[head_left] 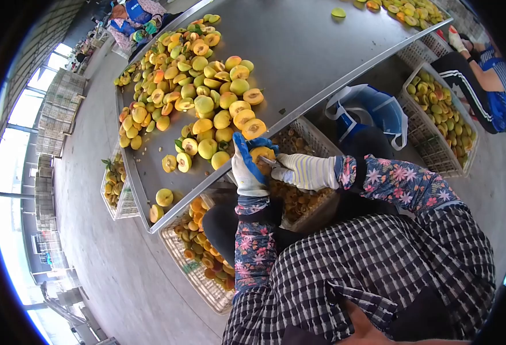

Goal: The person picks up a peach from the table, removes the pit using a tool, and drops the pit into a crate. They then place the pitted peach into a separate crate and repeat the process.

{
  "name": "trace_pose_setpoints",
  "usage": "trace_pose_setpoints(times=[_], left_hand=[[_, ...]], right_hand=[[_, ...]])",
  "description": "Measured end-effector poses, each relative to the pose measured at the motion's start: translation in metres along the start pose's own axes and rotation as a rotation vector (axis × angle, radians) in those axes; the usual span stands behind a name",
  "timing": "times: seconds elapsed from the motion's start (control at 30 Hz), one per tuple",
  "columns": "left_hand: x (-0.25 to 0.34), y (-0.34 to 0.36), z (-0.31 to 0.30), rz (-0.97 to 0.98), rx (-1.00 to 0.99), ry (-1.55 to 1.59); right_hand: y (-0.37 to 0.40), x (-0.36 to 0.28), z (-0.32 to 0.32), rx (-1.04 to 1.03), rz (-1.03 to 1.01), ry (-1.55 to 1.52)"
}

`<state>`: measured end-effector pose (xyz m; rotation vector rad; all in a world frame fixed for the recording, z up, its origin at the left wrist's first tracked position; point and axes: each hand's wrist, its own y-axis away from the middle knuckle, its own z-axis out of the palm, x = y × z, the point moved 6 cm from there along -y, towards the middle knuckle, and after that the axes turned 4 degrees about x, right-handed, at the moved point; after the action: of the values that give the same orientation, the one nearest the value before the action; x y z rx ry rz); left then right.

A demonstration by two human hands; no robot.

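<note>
My left hand (247, 168), in a white glove with blue coating, is closed around a halved yellow peach (262, 154) at the table's near edge. My right hand (307, 172), in a striped knit glove, grips a small metal pitting tool (270, 163). The tool's tip meets the cut side of the peach; its handle is hidden in my fist. Just beyond my hands, a heap of halved peaches (204, 104) lies on the metal table (290, 52), some cut side up with pits showing. Beneath my hands stands a crate (325, 141) with pieces of fruit inside.
A crate of peach halves (198, 279) stands by my left leg. A blue bag (373, 109) is under the table, near another full crate (466, 167). Co-workers sit at the right (497, 80) and far left (135, 17). Stacked crates (60, 109) line the wall.
</note>
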<state>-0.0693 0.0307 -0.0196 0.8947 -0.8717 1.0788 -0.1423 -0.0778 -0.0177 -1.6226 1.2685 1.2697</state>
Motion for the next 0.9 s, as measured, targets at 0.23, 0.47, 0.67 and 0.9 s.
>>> trace_pose_setpoints(times=[0.23,0.47,0.67,0.9], left_hand=[[-0.008,-0.005,0.002,-0.148,-0.016,-0.051],[0.007,0.011,0.019,-0.063,-0.003,0.013],[0.005,0.012,0.026,-0.075,-0.092,-0.084],[0.009,0.017,0.039,-0.143,-0.228,-0.142]], right_hand=[[0.007,-0.008,-0.008,-0.084,-0.020,0.185],[0.029,-0.014,0.001,-0.311,0.648,-0.724],[0.038,-0.015,0.002,-0.213,0.425,-0.642],[0.053,-0.014,0.000,-0.358,0.643,-0.970]])
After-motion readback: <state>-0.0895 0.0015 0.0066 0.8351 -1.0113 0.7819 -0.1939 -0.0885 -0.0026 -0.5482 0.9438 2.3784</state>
